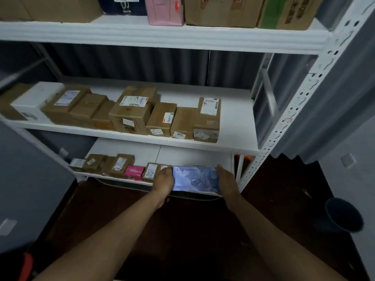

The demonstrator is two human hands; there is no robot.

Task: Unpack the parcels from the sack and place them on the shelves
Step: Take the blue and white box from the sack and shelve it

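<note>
A flat blue printed parcel (pixel 195 179) is held between both my hands at the front edge of the lowest shelf (pixel 192 157). My left hand (pixel 164 181) grips its left end and my right hand (pixel 226 179) grips its right end. The parcel sits just right of a row of small parcels on that shelf, among them a pink box (pixel 134 172) and brown boxes (pixel 119 164). The sack is not in view.
The middle shelf (pixel 235 122) carries a row of several brown cardboard boxes (pixel 129 114) and a white box (pixel 34 100); its right end is bare. The top shelf (pixel 162 35) holds larger cartons. A white perforated upright (pixel 284 122) stands at right. A dark bucket (pixel 343 216) is on the floor.
</note>
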